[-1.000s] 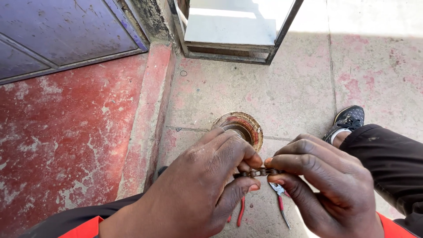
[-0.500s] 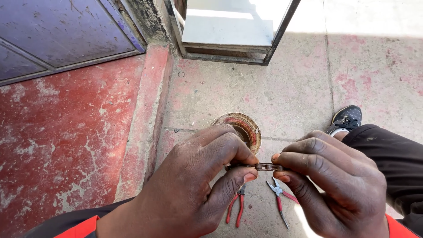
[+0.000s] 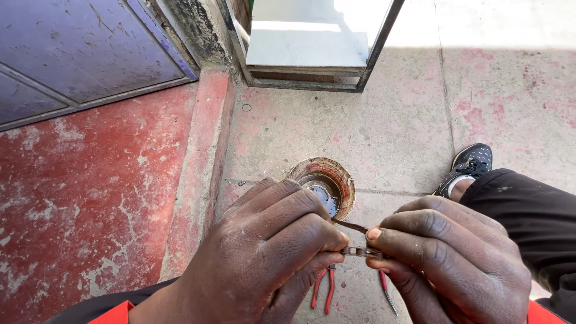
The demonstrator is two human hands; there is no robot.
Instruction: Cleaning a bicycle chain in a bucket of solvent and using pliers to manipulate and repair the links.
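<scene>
Lower centre of the frame: short length of dark, rusty metal chain (image 3: 360, 252), apparently a few small links, though blurred and partly hidden by fingertips. Long axis lying roughly horizontal across the picture, ends pointing toward lower left and lower right; a thin brown strip (image 3: 351, 225) slanting up-left from it, possibly a separate piece.

Left hand (image 3: 270, 264), lower centre-left: fingers curled narrow, pinching the chain's left end between thumb and forefinger.

Right hand (image 3: 450, 264), lower right: fingers likewise closed tight, gripping the chain's right end, forefinger tip touching the links.

Below the hands, near the bottom edge: red-handled pliers (image 3: 324, 288) lying on the concrete floor (image 3: 390, 120), with a second red-handled tool (image 3: 386, 288) just beside them.

Centre of the frame, just above the hands: round rusty tin (image 3: 324, 183) standing on the floor.

Right of centre: black shoe (image 3: 471, 168) resting on the floor, dark trouser leg (image 3: 528, 210) beside it.

Left half: worn red painted step (image 3: 90, 198).
</scene>
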